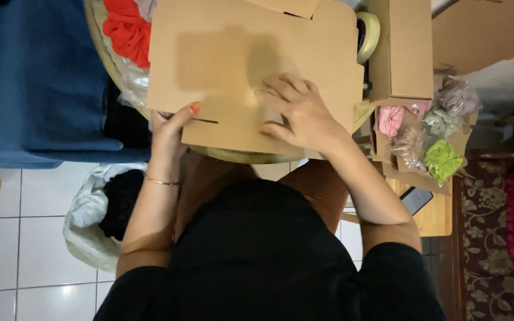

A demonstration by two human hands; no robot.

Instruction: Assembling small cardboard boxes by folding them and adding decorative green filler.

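a flat sheet of brown cardboard [251,65], an unfolded box blank with slits and flaps, lies across a round desk [242,156] in front of the person. the left hand [171,128] is at the near left edge of the cardboard, thumb on top beside a short slit, the other fingers tucked under the edge, so it pinches the sheet there. the right hand [301,113] lies on top of the cardboard toward its near right part, fingers spread and slightly curled, pressing down, gripping nothing.

the cardboard looks light and stiff, likely to bend only along its scored lines; its surface seems dry and not slippery. it is probably best taken by an edge or a flap, with the other palm steadying the panel, since a one-sided lift would let the wide sheet flop.

right of the cardboard stands a folded cardboard box [401,50], with a roll of tape [369,34] between them. farther right, an open box holds bagged scrunchies [441,159]. left of the cardboard, red cloth [127,30] lies in clear plastic.
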